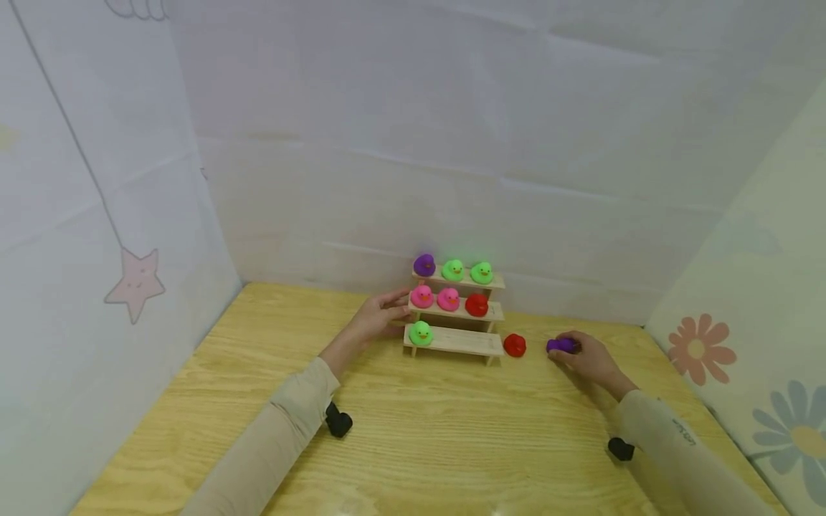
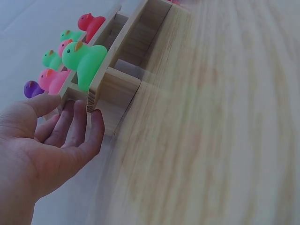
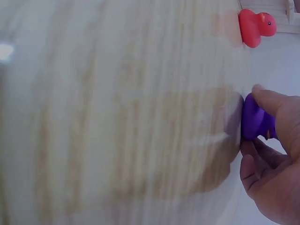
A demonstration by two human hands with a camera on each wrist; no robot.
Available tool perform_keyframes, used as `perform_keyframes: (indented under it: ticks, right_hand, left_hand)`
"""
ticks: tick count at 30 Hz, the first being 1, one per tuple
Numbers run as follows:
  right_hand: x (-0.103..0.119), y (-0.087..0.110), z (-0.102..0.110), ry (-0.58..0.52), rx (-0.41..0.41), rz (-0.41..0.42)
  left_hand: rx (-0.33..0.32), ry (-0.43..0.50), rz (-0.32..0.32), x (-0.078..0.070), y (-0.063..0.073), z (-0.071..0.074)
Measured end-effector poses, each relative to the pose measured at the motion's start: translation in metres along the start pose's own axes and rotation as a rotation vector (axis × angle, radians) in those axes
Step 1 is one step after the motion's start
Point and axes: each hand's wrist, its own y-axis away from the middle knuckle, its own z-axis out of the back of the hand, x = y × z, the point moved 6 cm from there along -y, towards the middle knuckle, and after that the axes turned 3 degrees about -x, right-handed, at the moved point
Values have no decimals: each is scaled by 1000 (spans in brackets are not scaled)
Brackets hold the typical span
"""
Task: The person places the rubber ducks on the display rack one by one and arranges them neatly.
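Note:
A three-tier wooden stand (image 1: 461,342) holds small rubber ducks. My left hand (image 1: 381,315) grips its left end; in the left wrist view the thumb lies by the middle tier and the fingers curl against the end. On the top tier sit a purple duck (image 1: 424,265) and two green ones. Two pink ducks and a red duck (image 1: 477,305) fill the middle tier. A green duck (image 2: 84,63) stands at the left end of the bottom tier. Right of the stand, my right hand (image 1: 589,358) pinches another purple duck (image 3: 253,119) between thumb and fingers, at the tabletop.
Between the stand and my right hand, a loose red duck (image 1: 515,345) sits on the wooden table (image 1: 452,430). A pale sheet wall (image 1: 387,179) rises behind the stand. Printed sheets flank both sides. Black pieces (image 1: 338,421) show beside both forearms.

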Motion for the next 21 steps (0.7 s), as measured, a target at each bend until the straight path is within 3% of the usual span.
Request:
perform_keyframes:
  ticks: [5, 12, 21]
  right_hand:
    - [1, 0, 0, -11, 13, 6]
    - [3, -3, 1, -25, 72, 138]
    - [-7, 0, -4, -30, 55, 92]
  left_hand:
    - [9, -5, -6, 0, 0, 1]
    - [8, 14, -11, -1, -1, 1]
    - [11, 2, -12, 0, -1, 3]
